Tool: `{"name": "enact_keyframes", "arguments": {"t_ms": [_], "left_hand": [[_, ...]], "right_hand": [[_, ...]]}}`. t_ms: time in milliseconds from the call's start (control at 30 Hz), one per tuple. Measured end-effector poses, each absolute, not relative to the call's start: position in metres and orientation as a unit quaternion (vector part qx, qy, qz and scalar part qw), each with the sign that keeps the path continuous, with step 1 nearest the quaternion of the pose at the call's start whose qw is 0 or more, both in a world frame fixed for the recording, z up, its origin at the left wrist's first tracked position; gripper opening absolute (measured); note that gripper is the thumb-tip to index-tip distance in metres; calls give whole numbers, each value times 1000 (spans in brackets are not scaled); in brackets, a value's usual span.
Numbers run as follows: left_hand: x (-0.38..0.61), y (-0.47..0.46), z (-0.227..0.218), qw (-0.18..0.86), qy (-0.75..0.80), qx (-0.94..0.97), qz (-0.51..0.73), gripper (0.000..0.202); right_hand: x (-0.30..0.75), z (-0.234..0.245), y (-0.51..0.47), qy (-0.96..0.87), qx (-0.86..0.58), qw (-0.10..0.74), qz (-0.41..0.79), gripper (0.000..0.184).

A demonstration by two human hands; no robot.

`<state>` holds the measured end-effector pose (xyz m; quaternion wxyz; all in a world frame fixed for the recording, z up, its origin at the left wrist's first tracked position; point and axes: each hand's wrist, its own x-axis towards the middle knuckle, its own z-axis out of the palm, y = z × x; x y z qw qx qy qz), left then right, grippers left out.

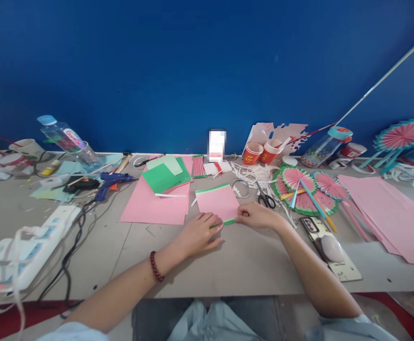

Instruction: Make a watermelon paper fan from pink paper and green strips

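Head view, power strip [47, 246]: white, oblong, well left of the pink sheet [218, 203] on the grey surface [249, 270].
Left hand [201, 232]: palm down at the sheet's near edge, fingers bent over a green band [230, 221]; whether its grip pinches, I cannot tell.
Right hand [258, 215]: grip clamped on the sheet's near-right corner.
Scissors [266, 200]: black-handled, right of the sheet.
Paper fans [295, 182]: round, pleated, farther right.
Green paper [162, 176]: behind-left of the sheet.
Paper cups [252, 153]: beyond it, rightward.
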<state>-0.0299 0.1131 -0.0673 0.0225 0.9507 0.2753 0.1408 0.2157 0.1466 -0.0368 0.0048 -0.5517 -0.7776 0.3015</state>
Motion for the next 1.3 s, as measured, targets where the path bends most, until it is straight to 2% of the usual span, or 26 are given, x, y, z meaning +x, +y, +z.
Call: {"name": "enact_keyframes", "arguments": {"t_ms": [633,867,1133,1300], "left_hand": [[-31,113,-75,33,268,947,174,29],[-31,113,-76,33,266,946,181,28],[-31,114,-76,35,267,947,177,28],[-31,114,-76,39,272,945,176,26]], "right_hand": [[210,-37,145,-755,-610,-52,234,28],[212,-35,147,-720,-659,-86,199,40],[221,-34,151,-714,-660,-83,219,35],[226,-28,152,-712,-667,-104,192,35]]}}
